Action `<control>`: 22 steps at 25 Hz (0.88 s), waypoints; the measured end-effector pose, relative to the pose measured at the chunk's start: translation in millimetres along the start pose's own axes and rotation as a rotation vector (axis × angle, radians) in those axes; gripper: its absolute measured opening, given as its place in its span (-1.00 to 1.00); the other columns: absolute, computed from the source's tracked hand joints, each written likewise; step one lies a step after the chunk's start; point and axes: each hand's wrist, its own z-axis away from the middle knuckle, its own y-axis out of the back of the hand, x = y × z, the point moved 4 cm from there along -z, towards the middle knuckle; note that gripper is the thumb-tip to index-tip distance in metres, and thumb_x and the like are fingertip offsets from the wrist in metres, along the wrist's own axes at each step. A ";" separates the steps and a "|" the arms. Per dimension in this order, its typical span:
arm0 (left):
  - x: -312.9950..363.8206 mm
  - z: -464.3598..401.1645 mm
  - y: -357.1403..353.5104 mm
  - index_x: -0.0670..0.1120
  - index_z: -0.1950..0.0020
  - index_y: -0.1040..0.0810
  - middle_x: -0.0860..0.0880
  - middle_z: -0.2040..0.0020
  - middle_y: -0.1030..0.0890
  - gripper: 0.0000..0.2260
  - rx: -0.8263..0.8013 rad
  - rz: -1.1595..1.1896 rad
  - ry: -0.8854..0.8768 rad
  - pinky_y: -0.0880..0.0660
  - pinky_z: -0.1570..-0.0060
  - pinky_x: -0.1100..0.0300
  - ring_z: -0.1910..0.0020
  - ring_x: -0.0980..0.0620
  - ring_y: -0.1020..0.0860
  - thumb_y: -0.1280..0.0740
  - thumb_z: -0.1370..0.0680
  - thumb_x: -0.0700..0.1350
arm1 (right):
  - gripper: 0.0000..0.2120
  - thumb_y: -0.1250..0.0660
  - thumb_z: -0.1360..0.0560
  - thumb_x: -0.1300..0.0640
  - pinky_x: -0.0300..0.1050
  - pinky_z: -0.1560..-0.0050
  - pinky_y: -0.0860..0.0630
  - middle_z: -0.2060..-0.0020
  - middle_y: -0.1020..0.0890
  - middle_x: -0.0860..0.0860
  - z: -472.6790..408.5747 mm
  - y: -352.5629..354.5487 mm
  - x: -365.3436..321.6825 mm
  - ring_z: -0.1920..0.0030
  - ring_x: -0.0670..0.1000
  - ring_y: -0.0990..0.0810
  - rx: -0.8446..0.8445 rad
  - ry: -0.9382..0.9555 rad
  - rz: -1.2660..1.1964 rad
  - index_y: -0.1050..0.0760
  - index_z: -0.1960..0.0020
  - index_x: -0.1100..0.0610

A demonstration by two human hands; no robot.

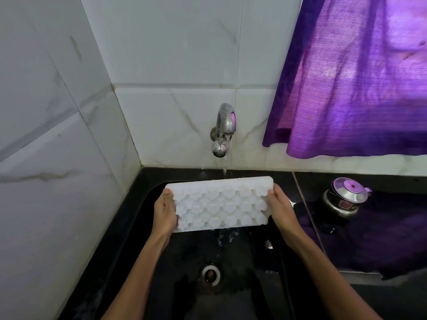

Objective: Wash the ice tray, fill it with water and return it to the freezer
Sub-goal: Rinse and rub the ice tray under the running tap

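Note:
A white ice tray (219,204) with several heart-shaped cells is held over the black sink (147,227), its bumpy underside toward me and tilted up. My left hand (164,211) grips its left end and my right hand (280,207) grips its right end. A thin stream of water falls from the steel tap (225,125) onto the tray's far edge. Drops run off the tray's near edge into the basin.
The sink drain (210,274) lies below the tray. A small steel pot with a lid (344,199) stands on the black counter at the right. A purple curtain (360,77) hangs above it. White tiled walls close off the left and back.

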 end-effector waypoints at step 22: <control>-19.7 88.0 28.1 -0.17 -0.48 -0.22 -0.26 -0.31 -0.41 -0.42 0.003 0.474 0.386 -0.47 0.12 0.13 -0.06 -0.09 -0.48 0.02 -0.46 -0.45 | -0.72 -0.05 -0.56 0.34 -0.21 0.24 -0.45 -0.06 -0.47 0.09 63.3 6.6 37.9 0.15 -0.02 -0.50 -0.067 -0.250 -0.469 -0.34 -0.21 0.11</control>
